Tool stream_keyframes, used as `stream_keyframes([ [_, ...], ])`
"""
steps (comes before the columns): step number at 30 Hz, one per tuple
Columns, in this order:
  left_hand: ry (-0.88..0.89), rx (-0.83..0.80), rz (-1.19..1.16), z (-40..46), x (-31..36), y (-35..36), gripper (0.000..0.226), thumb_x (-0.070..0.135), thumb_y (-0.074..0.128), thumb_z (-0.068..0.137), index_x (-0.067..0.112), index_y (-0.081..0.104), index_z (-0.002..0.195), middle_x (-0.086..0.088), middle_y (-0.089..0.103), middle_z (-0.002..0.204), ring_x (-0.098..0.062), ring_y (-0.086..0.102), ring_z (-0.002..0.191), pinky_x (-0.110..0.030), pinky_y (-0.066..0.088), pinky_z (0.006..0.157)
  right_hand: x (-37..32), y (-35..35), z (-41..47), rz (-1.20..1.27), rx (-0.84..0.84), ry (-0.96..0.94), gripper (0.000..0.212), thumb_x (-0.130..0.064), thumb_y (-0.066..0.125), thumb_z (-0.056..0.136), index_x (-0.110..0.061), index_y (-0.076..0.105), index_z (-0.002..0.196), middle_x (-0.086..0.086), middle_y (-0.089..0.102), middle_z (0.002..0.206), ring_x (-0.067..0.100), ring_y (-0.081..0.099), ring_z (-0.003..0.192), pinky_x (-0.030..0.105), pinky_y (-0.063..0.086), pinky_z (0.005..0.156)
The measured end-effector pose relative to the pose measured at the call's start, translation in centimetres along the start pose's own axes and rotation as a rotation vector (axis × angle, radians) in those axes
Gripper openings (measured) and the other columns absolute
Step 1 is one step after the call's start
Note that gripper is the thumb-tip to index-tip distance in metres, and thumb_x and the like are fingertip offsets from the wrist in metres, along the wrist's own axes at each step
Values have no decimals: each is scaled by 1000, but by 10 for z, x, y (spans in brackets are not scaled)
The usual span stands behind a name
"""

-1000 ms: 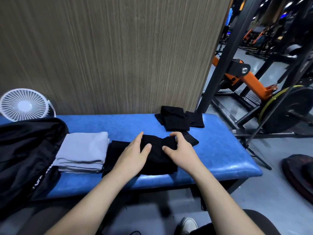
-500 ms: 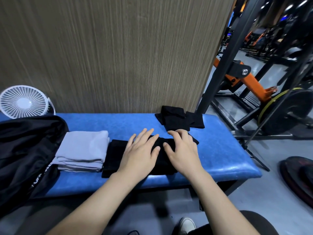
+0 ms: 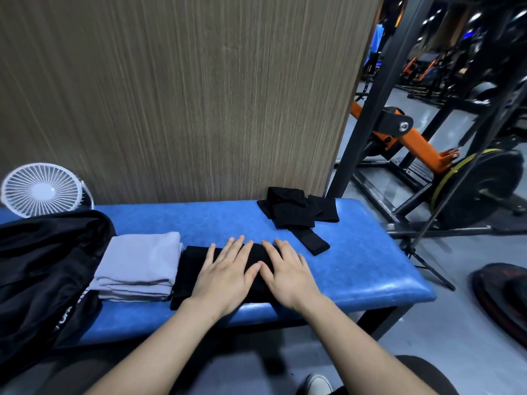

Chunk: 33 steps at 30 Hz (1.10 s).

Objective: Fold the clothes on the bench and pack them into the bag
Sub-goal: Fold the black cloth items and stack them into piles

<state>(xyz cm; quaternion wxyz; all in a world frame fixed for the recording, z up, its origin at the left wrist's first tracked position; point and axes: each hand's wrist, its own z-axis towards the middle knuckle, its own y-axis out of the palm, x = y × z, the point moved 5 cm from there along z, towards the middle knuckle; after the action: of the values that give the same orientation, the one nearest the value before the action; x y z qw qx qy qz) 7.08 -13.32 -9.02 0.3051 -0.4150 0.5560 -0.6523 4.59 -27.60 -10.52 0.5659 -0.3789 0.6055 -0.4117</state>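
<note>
Head view: both hands, left (image 3: 225, 276) and right (image 3: 288, 273), lie flat with fingers straight on a folded black garment (image 3: 188, 269) at the bench (image 3: 370, 269) front edge, apparently pressing the fold. Left of it sit folded grey cloth (image 3: 139, 260) and the bag (image 3: 42, 266); more black pieces (image 3: 293, 213) wait behind.

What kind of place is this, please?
Most likely a gym: a black weight plate with a yellow rim, an orange and black exercise machine, and a blue padded bench holding clothes.

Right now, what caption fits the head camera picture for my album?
Both hands, left and right, press flat on a folded black garment on the blue bench.
</note>
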Motion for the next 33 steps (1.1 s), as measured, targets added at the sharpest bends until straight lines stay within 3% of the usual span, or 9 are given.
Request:
stream_keyframes([
  [6, -22, -124, 8, 1, 7, -11, 64, 57, 17, 101, 28, 9, 158, 8, 1, 166, -11, -8, 152, -45, -7, 122, 4, -8, 3, 132, -73, 25, 58, -51, 39, 102, -35, 24, 156, -1, 17, 165, 16, 8, 153, 41, 7, 123],
  [10, -29, -131, -57, 16, 13, -36, 66, 66, 23, 96, 31, 32, 151, 9, 26, 161, -14, 7, 152, -45, 0, 122, 13, -26, 6, 382, -48, 72, 53, -56, 54, 92, -34, 51, 140, -6, 45, 148, 11, 38, 140, 40, 27, 119],
  [12, -19, -48, -83, 30, 17, -57, 60, 66, 30, 95, 33, 46, 142, 8, 40, 152, -14, 20, 148, -41, 7, 121, 25, -42, 14, 496, 84, 151, 52, -65, 52, 81, -35, 64, 121, -6, 58, 129, 12, 53, 124, 38, 40, 108],
  [14, 4, 44, -61, 47, 22, -77, 51, 60, 37, 96, 32, 52, 135, 7, 48, 143, -15, 32, 140, -38, 17, 117, 39, -57, 24, 540, 206, 243, 38, -58, 53, 83, -28, 67, 100, -3, 66, 107, 16, 62, 105, 37, 48, 92],
  [17, 48, 134, -51, 80, 29, -94, 41, 47, 45, 97, 28, 54, 132, 5, 54, 133, -19, 45, 127, -37, 33, 107, 63, -69, 44, 606, 245, 387, 28, -36, 57, 87, -16, 50, 68, 2, 58, 70, 24, 55, 73, 37, 43, 64],
  [21, 103, 190, -82, 131, 36, -90, 30, 34, 50, 98, 27, 58, 126, 7, 57, 121, -16, 53, 115, -39, 48, 92, 87, -55, 66, 980, 197, 538, 20, -23, 56, 91, -4, 51, 85, 17, 54, 74, 29, 56, 50, 25, 34, 39],
  [24, 135, 165, -21, 169, 39, -71, 29, 30, 53, 97, 26, 59, 125, 7, 57, 118, -17, 54, 115, -39, 49, 90, 99, -41, 79, 1077, 189, 574, 17, -17, 55, 94, -1, 51, 91, 20, 54, 78, 30, 58, 45, 24, 34, 36],
  [28, 143, 117, 67, 211, 44, -45, 35, 35, 60, 94, 26, 59, 128, 5, 55, 123, -19, 50, 121, -41, 48, 93, 108, -33, 94, 1098, 203, 598, 34, -24, 58, 94, 1, 50, 114, 18, 58, 69, 32, 60, 43, 22, 34, 34],
  [33, 153, 99, 279, 240, 49, -25, 40, 42, 61, 92, 27, 59, 129, 3, 56, 127, -21, 48, 121, -36, 40, 97, 114, -34, 102, 1051, 242, 606, 21, -25, 58, 91, -16, 39, 92, 11, 54, 64, 31, 61, 44, 21, 29, 38],
])
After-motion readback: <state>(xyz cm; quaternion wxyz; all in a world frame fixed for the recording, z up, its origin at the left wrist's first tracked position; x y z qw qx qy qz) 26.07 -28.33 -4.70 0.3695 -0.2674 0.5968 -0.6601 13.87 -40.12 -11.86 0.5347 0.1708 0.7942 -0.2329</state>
